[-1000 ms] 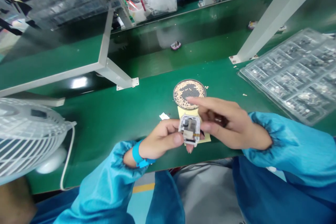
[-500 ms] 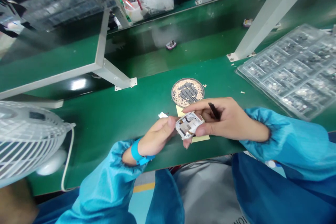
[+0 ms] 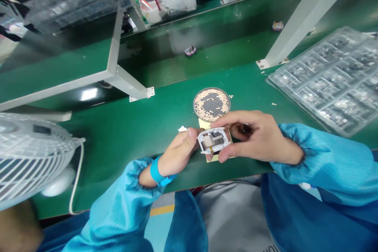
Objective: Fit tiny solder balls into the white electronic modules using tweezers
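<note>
Fan: a white desk fan (image 3: 26, 153) stands at the far left on the green workbench (image 3: 118, 134), well apart from the hands.

Left hand: the left hand (image 3: 177, 151) wears a blue wrist strap (image 3: 158, 173) and pinches the left end of the frame between thumb and fingers. A small white paper scrap (image 3: 182, 128) lies just beyond the thumb.

Held thing: a white rectangular frame (image 3: 213, 140) with small parts inside is held in the air between both hands, above a yellow paper sheet (image 3: 203, 123).

Behind it: a round mesh disc (image 3: 212, 104) with beige ring lies at the far edge of the yellow paper sheet.

Right hand: the right hand (image 3: 260, 138) clamps the right end of the frame with thumb and forefinger, so the hands are together on it. The curled fingers hide a small object; I cannot tell what it is.

Far right: a clear plastic tray (image 3: 325, 82) with many compartments of small parts lies on the bench.
</note>
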`<state>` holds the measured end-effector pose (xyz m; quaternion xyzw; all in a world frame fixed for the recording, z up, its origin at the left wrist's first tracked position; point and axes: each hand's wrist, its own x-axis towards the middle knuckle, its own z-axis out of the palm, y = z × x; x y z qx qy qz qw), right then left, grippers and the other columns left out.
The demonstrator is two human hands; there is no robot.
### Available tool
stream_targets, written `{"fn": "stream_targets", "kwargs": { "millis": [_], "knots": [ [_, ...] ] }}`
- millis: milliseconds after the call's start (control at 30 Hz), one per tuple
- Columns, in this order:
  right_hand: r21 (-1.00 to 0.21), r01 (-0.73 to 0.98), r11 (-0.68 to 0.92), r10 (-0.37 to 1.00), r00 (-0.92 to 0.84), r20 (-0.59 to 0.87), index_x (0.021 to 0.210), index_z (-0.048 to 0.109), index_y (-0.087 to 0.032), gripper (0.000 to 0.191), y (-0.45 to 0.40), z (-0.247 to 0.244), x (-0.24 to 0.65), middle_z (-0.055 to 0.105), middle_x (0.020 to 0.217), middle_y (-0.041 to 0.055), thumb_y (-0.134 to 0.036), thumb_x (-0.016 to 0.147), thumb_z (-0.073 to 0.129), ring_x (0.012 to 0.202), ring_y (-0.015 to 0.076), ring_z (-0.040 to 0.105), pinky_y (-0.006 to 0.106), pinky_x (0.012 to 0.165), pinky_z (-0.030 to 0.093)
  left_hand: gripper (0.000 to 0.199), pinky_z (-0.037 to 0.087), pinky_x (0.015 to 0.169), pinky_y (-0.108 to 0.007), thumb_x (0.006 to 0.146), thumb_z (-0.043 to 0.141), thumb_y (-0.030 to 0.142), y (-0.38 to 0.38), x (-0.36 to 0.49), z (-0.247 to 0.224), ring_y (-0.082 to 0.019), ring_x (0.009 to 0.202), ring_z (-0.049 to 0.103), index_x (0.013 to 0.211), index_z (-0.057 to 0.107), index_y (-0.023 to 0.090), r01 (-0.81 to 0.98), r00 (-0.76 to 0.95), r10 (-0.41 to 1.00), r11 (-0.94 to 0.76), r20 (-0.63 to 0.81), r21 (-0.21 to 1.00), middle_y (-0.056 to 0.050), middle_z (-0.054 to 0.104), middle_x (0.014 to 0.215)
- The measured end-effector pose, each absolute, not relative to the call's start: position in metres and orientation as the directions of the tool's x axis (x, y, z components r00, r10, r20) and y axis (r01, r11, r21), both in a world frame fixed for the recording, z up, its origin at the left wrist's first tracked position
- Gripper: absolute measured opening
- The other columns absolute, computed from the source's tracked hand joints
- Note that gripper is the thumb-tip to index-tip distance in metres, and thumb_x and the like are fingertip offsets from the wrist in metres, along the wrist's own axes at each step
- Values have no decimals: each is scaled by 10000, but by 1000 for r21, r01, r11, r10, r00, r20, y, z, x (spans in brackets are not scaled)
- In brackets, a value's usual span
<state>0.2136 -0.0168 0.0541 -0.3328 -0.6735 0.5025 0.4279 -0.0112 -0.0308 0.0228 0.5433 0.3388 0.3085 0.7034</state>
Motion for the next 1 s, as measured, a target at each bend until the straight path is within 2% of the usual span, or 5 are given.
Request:
{"fn": "stream_targets", "kwargs": {
  "millis": [333, 500, 733, 833, 1000],
  "knots": [
    [-913, 8, 409, 839, -396, 372, 1106, 755, -199, 489, -18, 48, 215, 622, 713, -39, -333, 678, 950, 507, 38, 320, 188, 424, 287, 782, 567, 739, -399, 958, 312, 786, -31, -12, 22, -275, 850, 689, 862, 752, 147, -45, 568, 809, 218, -154, 975, -138, 672, 757],
    [-867, 11, 498, 794, -408, 450, 1142, 758, -228, 482, -16, 50, 216, 700, 849, -5, -343, 707, 931, 519, 38, 352, 189, 439, 330, 769, 575, 787, -420, 987, 288, 748, -31, -12, 19, -282, 859, 689, 911, 762, 147, -21, 535, 837, 149, -115, 989, -131, 675, 750],
    [-816, -61, 575, 731, -409, 546, 1178, 749, -209, 493, -14, 53, 215, 671, 840, 1, -289, 723, 921, 583, 49, 448, 177, 475, 371, 753, 572, 803, -395, 996, 298, 730, -29, -11, 21, -260, 848, 685, 924, 761, 142, -39, 577, 809, 170, -117, 985, -141, 686, 839],
    [-817, -69, 573, 732, -405, 548, 1170, 748, -194, 507, -14, 52, 214, 659, 840, -3, -271, 704, 932, 592, 47, 451, 178, 476, 368, 744, 569, 845, -416, 992, 313, 732, -29, -10, 22, -266, 865, 682, 949, 765, 143, -43, 573, 811, 175, -119, 984, -140, 685, 844],
    [-809, -71, 584, 727, -396, 560, 1156, 748, -180, 500, -14, 52, 214, 668, 839, -4, -270, 701, 934, 590, 45, 455, 179, 481, 378, 723, 571, 811, -405, 950, 396, 768, -30, -10, 21, -266, 837, 680, 941, 763, 146, -64, 539, 827, 225, -156, 972, -134, 681, 830]
  ]
}}
